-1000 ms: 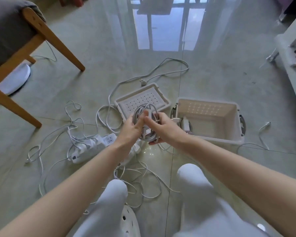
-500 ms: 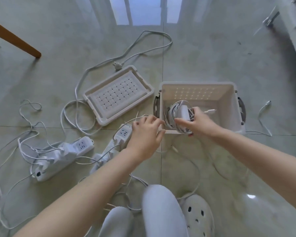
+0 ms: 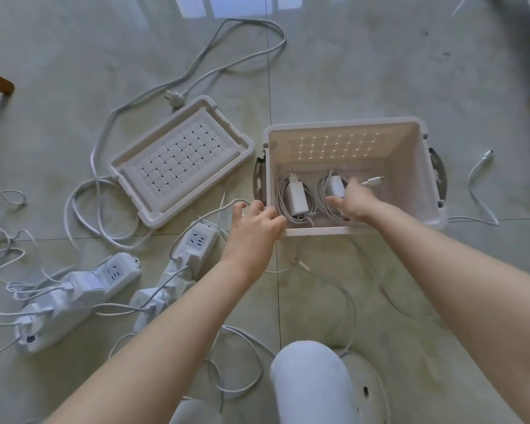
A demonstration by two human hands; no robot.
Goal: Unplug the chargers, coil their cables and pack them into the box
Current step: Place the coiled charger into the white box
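Packing record: coiled chargers in an open plastic box

Box [image 3: 328, 230]: rectangular, off-white moulded plastic with smooth walls. Rows of small perforations in the far wall let light through. Dark latch handles at both short ends. It stands open on glossy grey-green floor tiles [image 3: 380, 71].

First charger [image 3: 297, 198]: flat white rectangular brick with rounded edges, its thin white cable wound round it in an oval coil. It lies on the box floor at the left side.

Second charger [image 3: 334, 185]: smaller white brick, likewise coiled, just right of the first inside the box. The right hand [image 3: 354, 201] pinches it between thumb and fingers. A loose connector tip [image 3: 374, 181] sticks out past the fingers.

Left hand [image 3: 254, 223]: fingers relaxed and spread, tips resting at the box's near-left corner, gripping nothing.

Lid [image 3: 181, 162]: shallow tray shape with a woven-lattice centre panel, lying on the floor left of the box.

Power strips [image 3: 74, 298] and [image 3: 193, 243]: glossy white blocks near the left forearm, with white adapters plugged in, among tangled thin white cables.
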